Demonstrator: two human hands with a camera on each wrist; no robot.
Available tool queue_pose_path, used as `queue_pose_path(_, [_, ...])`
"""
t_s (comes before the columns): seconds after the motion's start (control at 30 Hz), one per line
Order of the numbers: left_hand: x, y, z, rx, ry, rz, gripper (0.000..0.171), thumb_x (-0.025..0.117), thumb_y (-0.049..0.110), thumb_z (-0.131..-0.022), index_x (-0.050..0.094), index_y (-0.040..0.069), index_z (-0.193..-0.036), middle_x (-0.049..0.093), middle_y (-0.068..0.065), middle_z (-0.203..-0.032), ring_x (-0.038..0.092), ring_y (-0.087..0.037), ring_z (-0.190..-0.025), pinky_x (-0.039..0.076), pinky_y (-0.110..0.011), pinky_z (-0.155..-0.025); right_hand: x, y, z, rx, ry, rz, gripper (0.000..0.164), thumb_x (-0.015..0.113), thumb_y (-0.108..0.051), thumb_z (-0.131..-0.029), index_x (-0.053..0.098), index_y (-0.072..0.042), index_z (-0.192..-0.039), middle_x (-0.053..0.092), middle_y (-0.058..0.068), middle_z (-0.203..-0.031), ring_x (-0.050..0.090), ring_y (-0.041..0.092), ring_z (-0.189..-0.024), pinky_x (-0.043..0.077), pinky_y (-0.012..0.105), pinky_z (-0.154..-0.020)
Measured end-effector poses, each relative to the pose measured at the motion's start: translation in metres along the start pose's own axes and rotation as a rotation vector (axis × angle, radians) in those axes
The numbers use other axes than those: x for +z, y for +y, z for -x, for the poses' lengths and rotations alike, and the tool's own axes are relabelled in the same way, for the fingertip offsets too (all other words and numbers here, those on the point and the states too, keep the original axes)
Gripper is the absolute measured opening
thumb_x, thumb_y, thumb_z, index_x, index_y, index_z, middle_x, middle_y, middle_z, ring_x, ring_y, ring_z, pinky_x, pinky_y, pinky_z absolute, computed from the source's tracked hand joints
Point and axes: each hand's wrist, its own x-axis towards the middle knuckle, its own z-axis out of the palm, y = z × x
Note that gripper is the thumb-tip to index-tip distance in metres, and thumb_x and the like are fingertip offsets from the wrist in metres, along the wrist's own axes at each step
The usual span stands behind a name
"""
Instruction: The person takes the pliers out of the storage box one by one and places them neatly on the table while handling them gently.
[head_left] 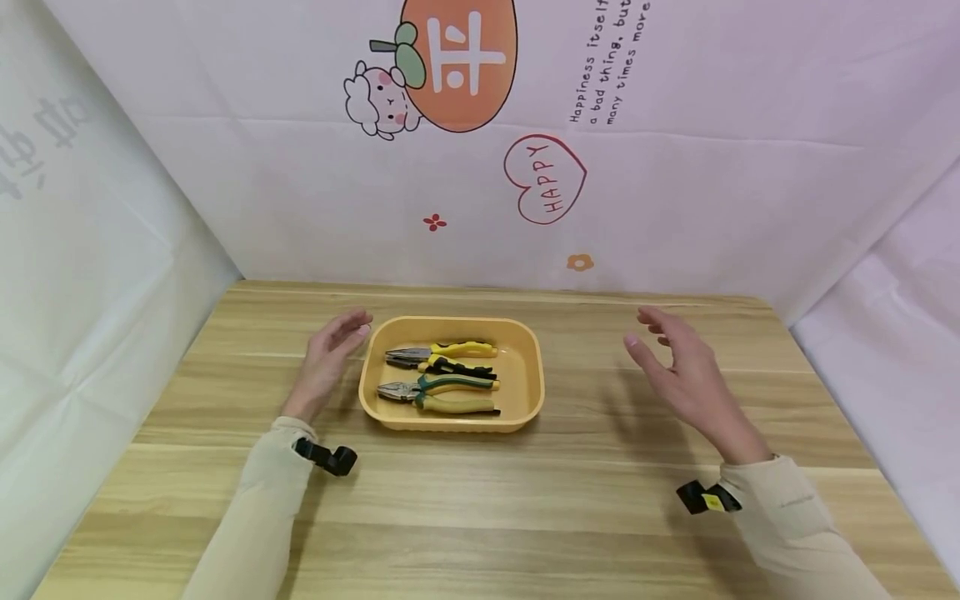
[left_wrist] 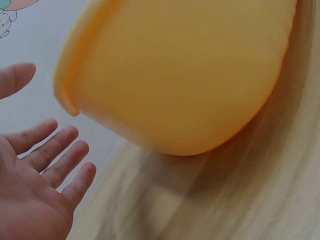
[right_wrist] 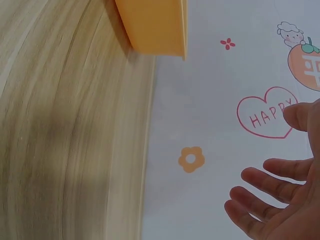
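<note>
A yellow plastic tray (head_left: pixel 522 414) stands on the wooden table with two pairs of pliers inside. Toward its back lie needle-nose pliers (head_left: pixel 463 348) with yellow and black handles. Nearer the front are combination pliers (head_left: pixel 457 405) with green and yellow handles. Both point their metal noses left. Just left of the tray is my left hand (head_left: pixel 330 358); the left wrist view shows its fingers spread, apart from the tray wall (left_wrist: pixel 185 85). My right hand (head_left: pixel 686 379) hovers over the table well to the right of the tray, fingers relaxed, holding nothing.
The wooden table (head_left: pixel 480 508) reaches back to a white cloth backdrop (head_left: pixel 337 200) printed with a heart, flowers and a cartoon sheep. White cloth (head_left: pixel 90 250) also hangs along the left side and the right side. Black cameras (head_left: pixel 343 461) are strapped to both wrists.
</note>
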Motion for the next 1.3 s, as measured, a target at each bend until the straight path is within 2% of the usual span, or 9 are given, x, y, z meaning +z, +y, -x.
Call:
queue_pose_path(0.23, [0.007,-0.011,0.0,-0.049,0.002,0.077,0.057,0.057,0.02,-0.105,0.037,-0.005,-0.152,0.044,-0.021,-0.151,0.043,-0.028,-0.139,0.035,-0.038,-0.118,0.003,-0.002,0.001,-0.013,-0.005,-0.004,0.052,0.056,-0.027,-0.105,0.046,0.002,-0.147,0.052,0.025,-0.141,0.049,0.045,-0.125,0.044,0.064,-0.096])
queue_pose_path(0.47, [0.011,-0.021,0.0,-0.067,0.01,0.067,0.057,0.06,0.022,-0.103,0.041,-0.002,-0.151,0.046,-0.016,-0.15,0.044,-0.024,-0.136,0.036,-0.034,-0.116,0.006,-0.005,0.003,-0.004,-0.02,-0.015,0.052,0.057,-0.027,-0.105,0.046,-0.001,-0.148,0.052,0.023,-0.141,0.049,0.044,-0.124,0.045,0.062,-0.094])
queue_pose_path(0.8, [0.016,-0.027,-0.001,-0.092,0.032,0.116,0.049,0.059,0.014,-0.103,0.048,-0.005,-0.146,0.05,-0.023,-0.144,0.055,-0.017,-0.117,0.05,-0.022,-0.098,0.007,-0.009,0.003,0.003,-0.041,-0.013,0.053,0.058,-0.027,-0.104,0.046,-0.001,-0.149,0.051,0.022,-0.142,0.048,0.044,-0.126,0.046,0.065,-0.092])
queue_pose_path(1.0, [0.016,-0.028,-0.002,-0.096,0.042,0.137,0.046,0.058,0.012,-0.103,0.049,-0.007,-0.145,0.051,-0.025,-0.141,0.057,-0.013,-0.112,0.051,-0.023,-0.098,0.012,-0.012,0.003,0.0,-0.064,-0.017,0.053,0.057,-0.028,-0.105,0.046,-0.002,-0.149,0.051,0.021,-0.143,0.047,0.043,-0.127,0.048,0.065,-0.089])
queue_pose_path(1.13, [0.016,-0.029,-0.002,-0.087,0.046,0.171,0.045,0.059,0.01,-0.102,0.05,-0.009,-0.143,0.055,-0.021,-0.136,0.059,-0.013,-0.112,0.052,-0.024,-0.098,0.015,-0.013,0.003,-0.008,-0.067,-0.022,0.052,0.057,-0.028,-0.105,0.046,-0.003,-0.149,0.051,0.02,-0.144,0.048,0.041,-0.127,0.049,0.064,-0.089])
queue_pose_path(1.3, [0.015,-0.031,-0.003,-0.07,0.055,0.214,0.046,0.062,0.008,-0.1,0.051,-0.012,-0.141,0.062,-0.009,-0.125,0.061,-0.015,-0.11,0.054,-0.024,-0.094,0.02,-0.017,0.001,-0.022,-0.077,-0.039,0.052,0.058,-0.027,-0.104,0.046,-0.002,-0.149,0.051,0.02,-0.143,0.049,0.039,-0.127,0.046,0.062,-0.096])
